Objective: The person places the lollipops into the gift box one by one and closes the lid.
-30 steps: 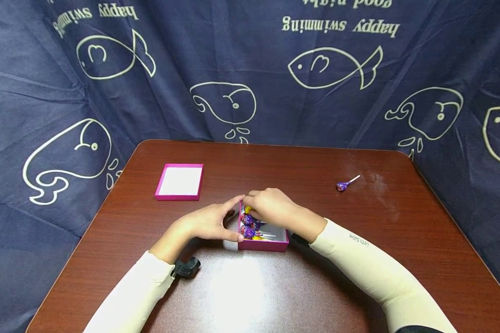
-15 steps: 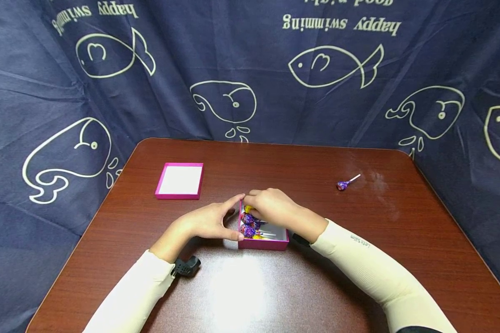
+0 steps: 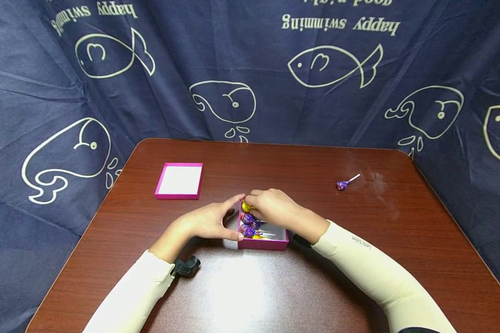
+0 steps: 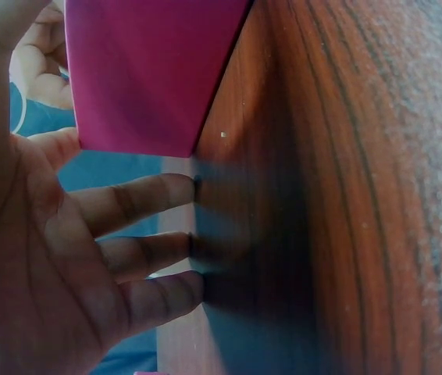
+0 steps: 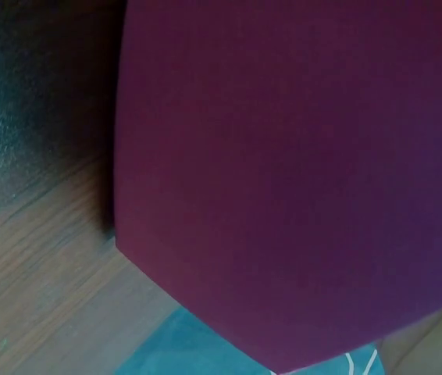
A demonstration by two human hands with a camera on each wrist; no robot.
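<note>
A pink box (image 3: pixel 263 244) stands open-topped at mid-table, with several wrapped lollipops lying inside. Purple lollipops (image 3: pixel 248 230) have their heads along its left wall, sticks pointing right. My left hand (image 3: pixel 208 223) spreads thumb and forefinger to the box's two left corners; in the left wrist view its other fingers (image 4: pixel 155 301) extend straight beside the box wall (image 4: pixel 147 78). My right hand (image 3: pixel 271 206) reaches over the far part of the box and pinches a yellow lollipop (image 3: pixel 246 207), its stick hidden under the hand. The box's outer side (image 5: pixel 283 172) fills most of the right wrist view.
A square pink lid (image 3: pixel 179 196) with a white inside lies to the left, toward the back of the table. One loose purple lollipop (image 3: pixel 341 185) lies at the back right. A dark blue curtain (image 3: pixel 266 111) hangs behind the brown table (image 3: pixel 358 240).
The yellow lollipop's head shows more at the box's far left corner, and my right fingers have shifted slightly over it. My left hand and the box stay in place.
</note>
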